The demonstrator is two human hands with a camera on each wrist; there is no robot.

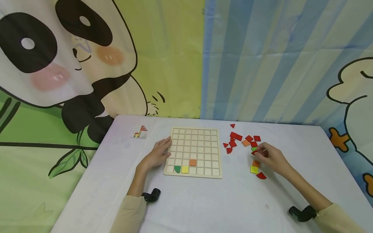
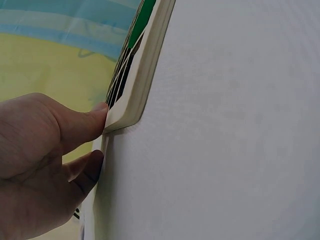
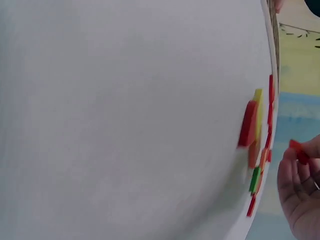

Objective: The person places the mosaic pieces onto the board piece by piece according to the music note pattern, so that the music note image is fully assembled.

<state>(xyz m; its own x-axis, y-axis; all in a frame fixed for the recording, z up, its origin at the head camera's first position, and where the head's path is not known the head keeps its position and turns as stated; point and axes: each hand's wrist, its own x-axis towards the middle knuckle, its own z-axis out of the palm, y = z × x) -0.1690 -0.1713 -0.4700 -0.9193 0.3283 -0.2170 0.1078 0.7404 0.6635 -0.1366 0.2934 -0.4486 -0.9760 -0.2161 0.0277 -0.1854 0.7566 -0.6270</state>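
My right hand (image 1: pixel 271 157) pinches a small red piece (image 3: pixel 300 151) between thumb and fingers, above the loose pieces; its exact shape is partly hidden. Over at the wooden grid board (image 1: pixel 218 155), my left hand (image 1: pixel 157 153) rests with thumb and fingers against the left edge. Lying in the board's lower cells are a green quarter-circle (image 1: pixel 177 169), a yellow square (image 1: pixel 185 169) and an orange square (image 1: pixel 193 162). Below the right hand lie another orange square (image 1: pixel 256 163), a yellow square (image 1: pixel 254 169) and a red quarter-circle (image 1: pixel 261 175).
Several red pieces (image 1: pixel 233 144) are scattered right of the board, with an orange square (image 1: pixel 245 142) among them. A green piece (image 1: pixel 254 149) shows partly beside the right fingers. At the table's back left lies a printed pattern card (image 1: pixel 140 132). A patterned curtain (image 1: pixel 262 64) hangs behind.
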